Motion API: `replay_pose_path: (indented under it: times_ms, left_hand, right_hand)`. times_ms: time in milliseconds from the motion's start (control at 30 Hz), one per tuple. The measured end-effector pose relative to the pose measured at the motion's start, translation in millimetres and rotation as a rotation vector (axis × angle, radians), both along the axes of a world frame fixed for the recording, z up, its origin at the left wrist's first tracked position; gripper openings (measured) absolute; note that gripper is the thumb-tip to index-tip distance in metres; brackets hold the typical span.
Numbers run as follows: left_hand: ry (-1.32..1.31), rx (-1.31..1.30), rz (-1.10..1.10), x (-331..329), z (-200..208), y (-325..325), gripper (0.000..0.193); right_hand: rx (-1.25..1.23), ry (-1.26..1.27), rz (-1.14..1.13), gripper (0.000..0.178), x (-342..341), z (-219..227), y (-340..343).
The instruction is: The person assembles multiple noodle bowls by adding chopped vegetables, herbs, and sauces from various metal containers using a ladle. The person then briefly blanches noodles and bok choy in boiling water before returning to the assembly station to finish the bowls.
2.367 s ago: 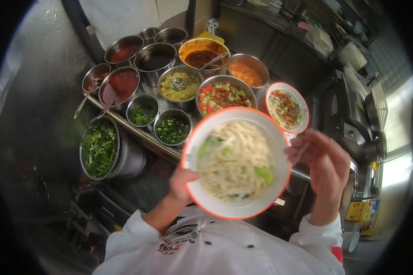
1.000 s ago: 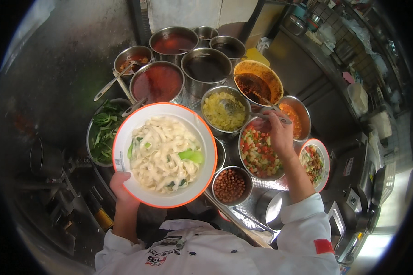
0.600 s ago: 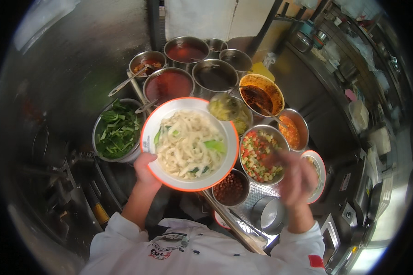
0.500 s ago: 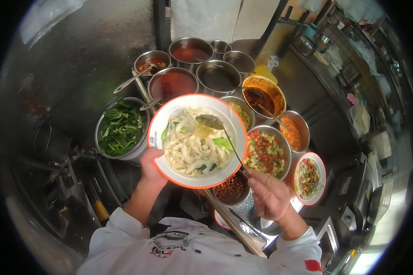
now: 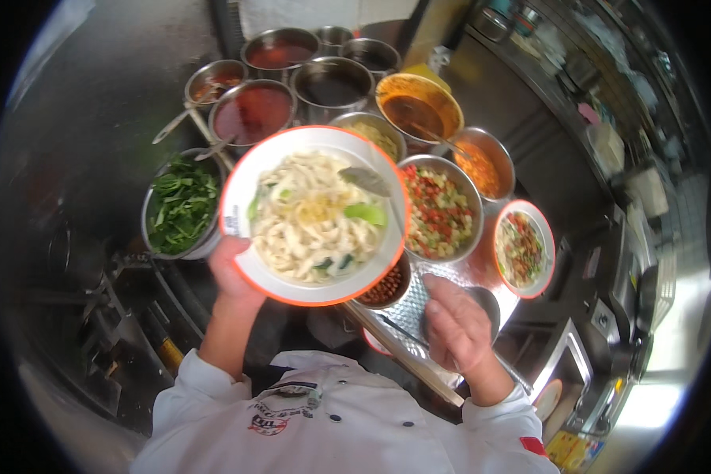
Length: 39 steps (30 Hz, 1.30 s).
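Observation:
My left hand grips the near left rim of a white bowl with an orange edge. Flat white noodles fill it, along with green leaf pieces and a yellowish minced topping in the middle. Over the bowl's right side tilts the head of a small ladle; its handle is smeared by motion and hard to follow toward my right hand. My right hand, fingers closed around the handle's end, is to the lower right of the bowl, above a shiny metal surface.
Beyond the bowl stand several metal pots of dark and red liquid. Chopped greens sit in a pot at left. On the right are a pot of diced vegetables, an orange sauce pot and a second filled bowl.
The yellowish topping from the ladle now lies on the noodles. The ladle head has tipped and moved toward the bowl's right rim. The whole view has shifted, with the pots further up and left.

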State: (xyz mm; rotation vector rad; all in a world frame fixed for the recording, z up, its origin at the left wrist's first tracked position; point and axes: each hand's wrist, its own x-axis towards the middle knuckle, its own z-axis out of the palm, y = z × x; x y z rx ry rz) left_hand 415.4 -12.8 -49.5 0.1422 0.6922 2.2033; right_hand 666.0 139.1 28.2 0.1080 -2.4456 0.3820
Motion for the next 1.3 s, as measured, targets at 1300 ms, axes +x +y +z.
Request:
replay_pose_path:
  times_ms: [1300]
  left_hand:
    - [-0.046,-0.054,-0.128,13.7,-17.1,19.9,0.068]
  right_hand:
    - [-1.245,0.345,-0.375,0.03,20.9,40.9,58.4]
